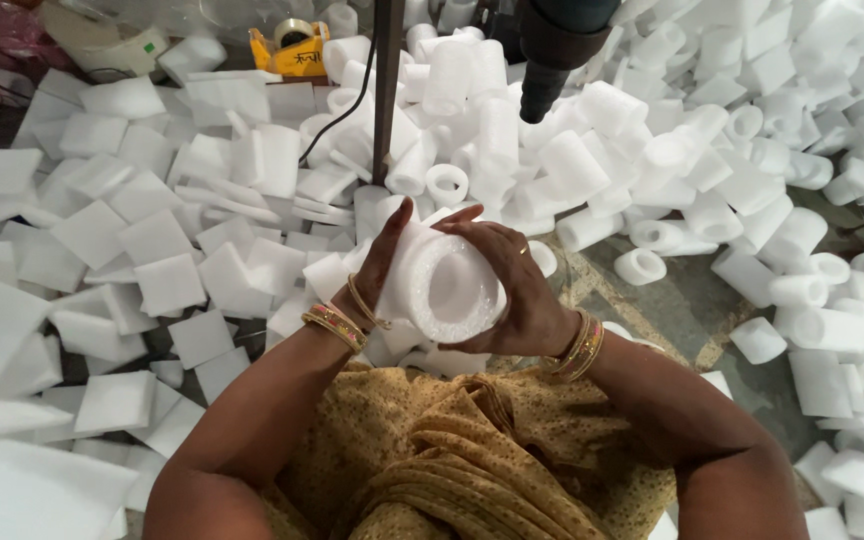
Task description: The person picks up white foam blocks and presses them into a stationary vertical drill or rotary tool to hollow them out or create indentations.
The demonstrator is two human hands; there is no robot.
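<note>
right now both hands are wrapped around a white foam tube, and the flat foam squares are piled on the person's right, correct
Not quite. Both hands, left hand and right hand, do hold the white foam tube, but the head view shows the flat foam squares piled on the person's left.

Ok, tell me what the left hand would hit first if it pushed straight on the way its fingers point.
The left hand points up and away, along the foam roll. Straight on, it would likely first meet the loose white foam tubes piled around the dark upright post, though depth is unclear.

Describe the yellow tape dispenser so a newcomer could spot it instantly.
Start at the dark vertical pole rising through the foam pile at top centre. Just left of it, by the top edge, sits the tape dispenser. It is the only yellow thing among white foam sheets and tubes.
</note>
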